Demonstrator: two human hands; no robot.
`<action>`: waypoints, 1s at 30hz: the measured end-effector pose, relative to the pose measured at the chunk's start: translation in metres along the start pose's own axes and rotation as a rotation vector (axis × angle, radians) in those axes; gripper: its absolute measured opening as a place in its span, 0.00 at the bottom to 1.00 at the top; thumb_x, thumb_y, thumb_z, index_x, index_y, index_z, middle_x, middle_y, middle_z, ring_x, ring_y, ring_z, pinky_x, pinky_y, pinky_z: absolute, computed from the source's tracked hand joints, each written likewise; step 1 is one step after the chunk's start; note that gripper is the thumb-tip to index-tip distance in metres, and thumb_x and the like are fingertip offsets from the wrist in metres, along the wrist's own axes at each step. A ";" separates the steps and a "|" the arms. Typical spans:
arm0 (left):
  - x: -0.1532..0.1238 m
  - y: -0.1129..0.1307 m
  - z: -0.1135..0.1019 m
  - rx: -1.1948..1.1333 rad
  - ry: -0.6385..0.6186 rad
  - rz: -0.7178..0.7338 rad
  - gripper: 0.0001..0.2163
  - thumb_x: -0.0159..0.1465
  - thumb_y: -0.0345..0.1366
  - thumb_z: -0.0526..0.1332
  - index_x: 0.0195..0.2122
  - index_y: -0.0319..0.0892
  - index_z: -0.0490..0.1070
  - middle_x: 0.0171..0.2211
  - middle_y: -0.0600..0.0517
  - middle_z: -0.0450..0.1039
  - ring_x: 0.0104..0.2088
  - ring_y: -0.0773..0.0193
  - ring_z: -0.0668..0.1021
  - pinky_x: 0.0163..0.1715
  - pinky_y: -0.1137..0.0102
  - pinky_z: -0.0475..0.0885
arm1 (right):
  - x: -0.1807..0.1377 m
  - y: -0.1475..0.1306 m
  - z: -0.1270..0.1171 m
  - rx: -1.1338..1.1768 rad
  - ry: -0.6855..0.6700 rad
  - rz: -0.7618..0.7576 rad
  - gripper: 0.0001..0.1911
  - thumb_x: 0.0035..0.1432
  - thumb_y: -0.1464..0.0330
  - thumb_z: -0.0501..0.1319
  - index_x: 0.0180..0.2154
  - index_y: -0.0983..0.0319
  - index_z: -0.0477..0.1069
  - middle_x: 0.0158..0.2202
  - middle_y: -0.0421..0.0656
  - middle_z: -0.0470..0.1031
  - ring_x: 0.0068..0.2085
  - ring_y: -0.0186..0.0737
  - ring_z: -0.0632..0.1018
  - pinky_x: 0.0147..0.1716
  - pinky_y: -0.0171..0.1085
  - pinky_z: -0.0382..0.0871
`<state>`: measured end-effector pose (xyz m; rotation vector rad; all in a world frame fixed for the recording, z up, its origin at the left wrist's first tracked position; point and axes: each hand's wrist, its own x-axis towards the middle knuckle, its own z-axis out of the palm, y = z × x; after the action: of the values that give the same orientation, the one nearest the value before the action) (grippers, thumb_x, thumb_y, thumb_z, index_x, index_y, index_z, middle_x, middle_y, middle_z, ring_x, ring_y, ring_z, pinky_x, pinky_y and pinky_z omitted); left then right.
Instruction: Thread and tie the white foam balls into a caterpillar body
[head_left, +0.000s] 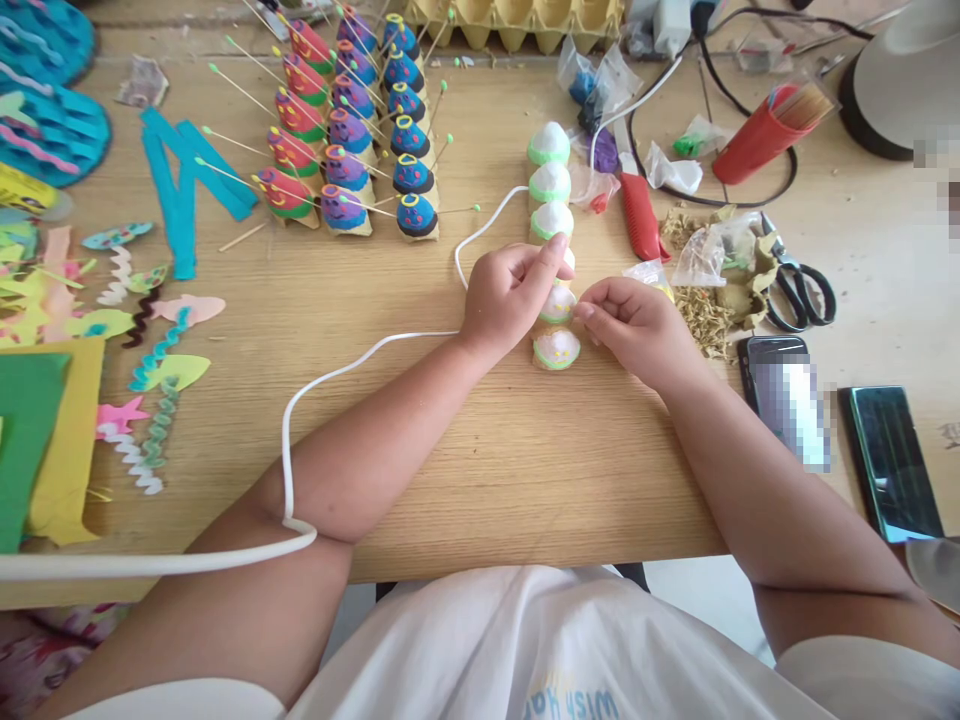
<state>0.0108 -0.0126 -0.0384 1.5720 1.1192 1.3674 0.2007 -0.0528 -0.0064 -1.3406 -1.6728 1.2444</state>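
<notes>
A strip of egg carton cups [550,145] covered in white clay with pale green rims runs toward me in one row. Small yellow bits dot the nearest cup [557,350] and the one behind it. My left hand [514,295] lies against the left side of the strip, fingers curled and thumb over a cup, partly hiding the middle of the row. On the other side my right hand [634,325] is closed in a pinch, its fingertips at the edge of the second-nearest cup. Whatever sits in that pinch is too small to make out.
Painted carton-cup figures [349,170] with stick feelers stand in three rows at back left. Paper cutouts [180,310] lie left. A white cable [375,350] crosses the table and my left arm. Right are a red cutter [640,215], scissors [799,285] and two phones [892,460].
</notes>
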 end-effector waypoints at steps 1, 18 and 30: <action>0.000 0.000 0.000 0.000 0.002 -0.001 0.20 0.78 0.57 0.61 0.41 0.52 0.88 0.31 0.54 0.86 0.39 0.62 0.88 0.45 0.65 0.80 | -0.001 0.000 0.000 -0.004 0.002 -0.007 0.14 0.69 0.56 0.70 0.36 0.58 0.74 0.22 0.34 0.67 0.22 0.31 0.60 0.22 0.37 0.49; 0.001 0.000 -0.001 0.004 0.005 -0.025 0.18 0.78 0.54 0.63 0.41 0.52 0.88 0.31 0.55 0.85 0.38 0.63 0.87 0.44 0.66 0.81 | -0.007 0.006 -0.017 -0.383 0.028 -0.388 0.10 0.69 0.63 0.68 0.42 0.55 0.89 0.29 0.41 0.84 0.26 0.37 0.76 0.31 0.41 0.67; 0.001 0.002 0.000 0.010 0.005 -0.033 0.18 0.78 0.54 0.62 0.40 0.52 0.88 0.31 0.55 0.86 0.39 0.63 0.88 0.44 0.67 0.81 | -0.007 0.008 -0.015 -0.339 0.043 -0.380 0.08 0.69 0.64 0.70 0.43 0.54 0.90 0.32 0.42 0.87 0.30 0.40 0.81 0.34 0.42 0.71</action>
<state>0.0106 -0.0123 -0.0365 1.5515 1.1516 1.3468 0.2187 -0.0551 -0.0088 -1.1492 -2.0543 0.7323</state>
